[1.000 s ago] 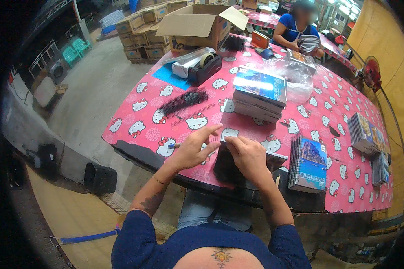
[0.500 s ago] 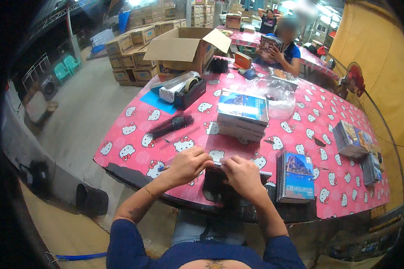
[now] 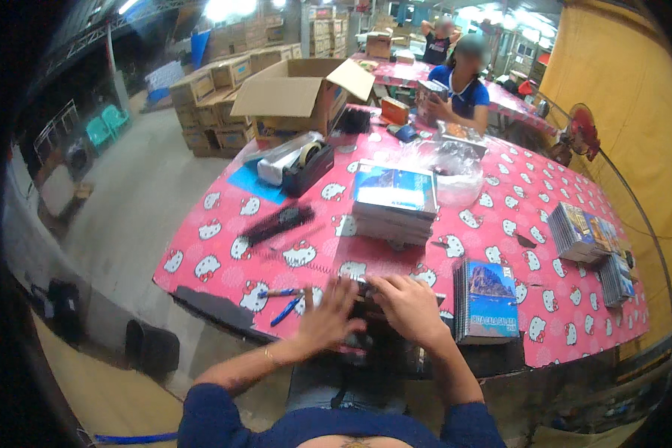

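Note:
My left hand [image 3: 328, 317] is spread and slightly blurred over a dark booklet [image 3: 381, 336] at the table's near edge. The fingers of my right hand [image 3: 411, 308] are bent around that booklet's far edge, gripping it. Most of the booklet is hidden under my hands and in shadow. Two pens, a brown-and-blue one [image 3: 280, 293] and a blue one [image 3: 286, 311], lie left of my left hand. Beyond them is a bundle of black binding spirals [image 3: 278, 224], with a loose spiral beside it. To my right stands a stack of blue-covered spiral notebooks [image 3: 491, 302].
Another notebook stack [image 3: 394, 198] stands mid-table, with clear plastic [image 3: 455, 175] behind it. More notebooks [image 3: 581, 231] lie far right. A tape dispenser [image 3: 308, 170] and an open cardboard box [image 3: 287, 101] are far left. A co-worker [image 3: 463, 89] holds a booklet across the table.
My left hand has moved down and right from the booklet's far edge, its fingers now spread, uncovering the pens. My right hand stays at the edge. The co-worker's booklet has shifted left.

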`<state>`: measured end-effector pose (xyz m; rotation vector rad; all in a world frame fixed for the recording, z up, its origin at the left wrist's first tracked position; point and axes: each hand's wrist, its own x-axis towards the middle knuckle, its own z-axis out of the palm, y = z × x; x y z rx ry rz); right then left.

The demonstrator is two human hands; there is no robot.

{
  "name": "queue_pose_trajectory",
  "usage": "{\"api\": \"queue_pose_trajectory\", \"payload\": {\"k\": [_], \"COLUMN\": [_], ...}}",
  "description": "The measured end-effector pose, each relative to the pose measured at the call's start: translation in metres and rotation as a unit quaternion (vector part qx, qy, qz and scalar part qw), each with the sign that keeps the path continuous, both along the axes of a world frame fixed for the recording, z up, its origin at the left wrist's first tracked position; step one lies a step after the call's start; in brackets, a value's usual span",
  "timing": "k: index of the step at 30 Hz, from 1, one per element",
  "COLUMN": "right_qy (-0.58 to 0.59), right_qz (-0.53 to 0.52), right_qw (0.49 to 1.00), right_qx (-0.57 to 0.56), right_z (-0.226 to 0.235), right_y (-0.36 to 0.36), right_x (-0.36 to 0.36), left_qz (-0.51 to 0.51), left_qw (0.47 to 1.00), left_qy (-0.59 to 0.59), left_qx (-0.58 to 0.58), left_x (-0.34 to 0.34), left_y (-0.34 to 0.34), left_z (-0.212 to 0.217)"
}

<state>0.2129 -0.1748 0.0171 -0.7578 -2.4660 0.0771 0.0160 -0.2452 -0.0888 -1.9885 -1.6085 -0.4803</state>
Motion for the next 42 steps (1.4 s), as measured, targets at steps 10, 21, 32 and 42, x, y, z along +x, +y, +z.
{"api": "queue_pose_trajectory", "payload": {"k": [10,21,32,42], "right_qy": [-0.048,-0.025,0.201,0.428], "right_qz": [-0.031,-0.022,-0.055,0.015], "right_qw": [0.997,0.997,0.971,0.790], "right_qx": [-0.060,-0.068,-0.116,-0.439], "right_z": [-0.008,-0.007,0.002,-0.071], "right_y": [0.009,0.009,-0.004,0.004], "right_x": [0.026,0.021,0.065,0.054], "left_qz": [-0.139,-0.074,-0.265,-0.303], "left_qw": [0.988,0.997,0.964,0.949], "left_qy": [0.069,0.026,0.011,0.042], "left_qx": [-0.004,-0.012,-0.030,-0.080], "left_x": [-0.006,0.014,0.026,0.028], "left_y": [0.010,0.055,-0.005,-0.003], "left_z": [0.020,0.057,0.004,0.000]}}
